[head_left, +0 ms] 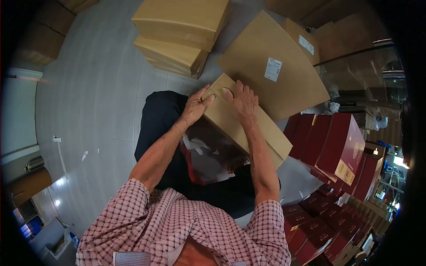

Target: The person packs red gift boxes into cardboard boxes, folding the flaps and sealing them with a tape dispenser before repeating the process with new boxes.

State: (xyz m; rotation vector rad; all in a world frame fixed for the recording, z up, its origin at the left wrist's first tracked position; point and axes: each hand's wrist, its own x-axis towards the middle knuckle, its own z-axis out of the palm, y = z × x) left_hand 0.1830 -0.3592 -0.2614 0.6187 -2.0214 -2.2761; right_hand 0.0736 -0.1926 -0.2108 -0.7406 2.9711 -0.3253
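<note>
A long, closed cardboard box (235, 115) lies slanted in front of me, above my bent legs. My left hand (198, 105) is closed around its near left end, the thumb on the upper face and the fingers down the side. My right hand (242, 101) grips the far edge, with the thumb on top near a seam and the fingers reaching over the side, their tips partly hidden. Beneath the box, a dark red container (191, 162) with white scraps of paper shows between my legs. What supports the box is hidden.
A large labelled carton (284, 66) stands just beyond the box. Two more cartons (177, 22) are stacked at the far left of it. Dark red boxes (328, 142) are piled on my right, more (310, 221) lower down. Paper bits (84, 155) dot the grey floor (97, 111).
</note>
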